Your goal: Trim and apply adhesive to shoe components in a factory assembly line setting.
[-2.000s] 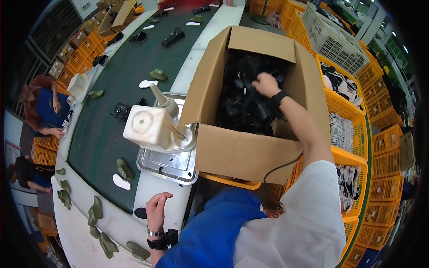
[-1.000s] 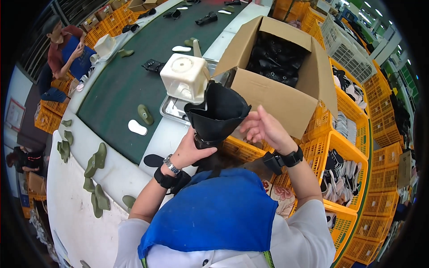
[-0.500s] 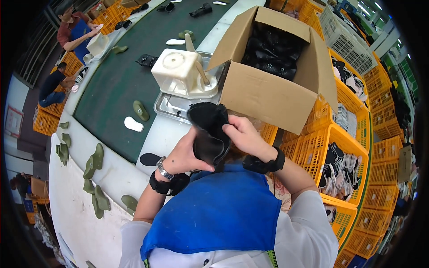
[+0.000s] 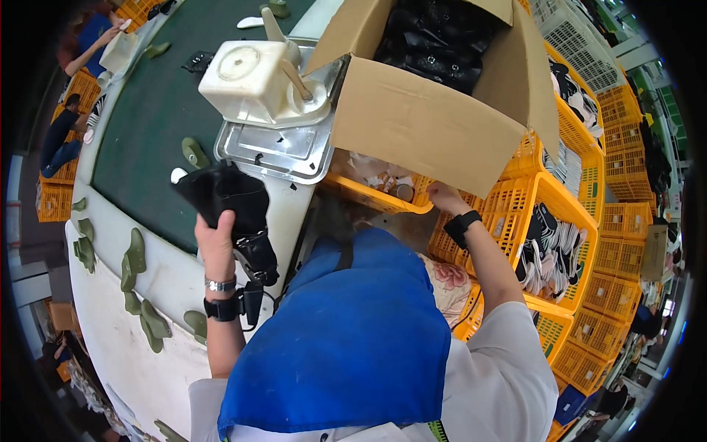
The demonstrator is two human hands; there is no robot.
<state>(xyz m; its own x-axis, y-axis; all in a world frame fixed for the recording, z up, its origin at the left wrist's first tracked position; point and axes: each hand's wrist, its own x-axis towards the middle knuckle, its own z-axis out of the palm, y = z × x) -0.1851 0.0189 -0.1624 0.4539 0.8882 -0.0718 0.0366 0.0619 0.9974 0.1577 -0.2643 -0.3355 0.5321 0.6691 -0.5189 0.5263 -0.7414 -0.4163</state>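
My left hand (image 4: 213, 247) grips a black boot upper (image 4: 239, 197) and holds it up over the white table edge, its wide opening toward the upper left. The thumb presses on the black material, and a lower buckled part hangs beside my wrist. Out to the right, my right hand (image 4: 445, 197) is closed at the rim of an orange crate (image 4: 379, 197), just below the cardboard box (image 4: 427, 125). Whatever its fingers might hold cannot be made out. Inside that crate lie scraps and a small round container (image 4: 403, 191).
A white glue pot (image 4: 247, 81) with brush handles stands on a metal tray (image 4: 283, 147). Black uppers (image 4: 431, 48) fill the box. Green shoe lasts (image 4: 132, 258) lie along the left table, beside a green conveyor belt (image 4: 147, 140). Orange crates of insoles (image 4: 556, 250) line the right. Two people work at far left.
My right hand has let go of the boot upper and moved right to the crate rim. My left hand has carried the upper leftward. The view has shifted too.
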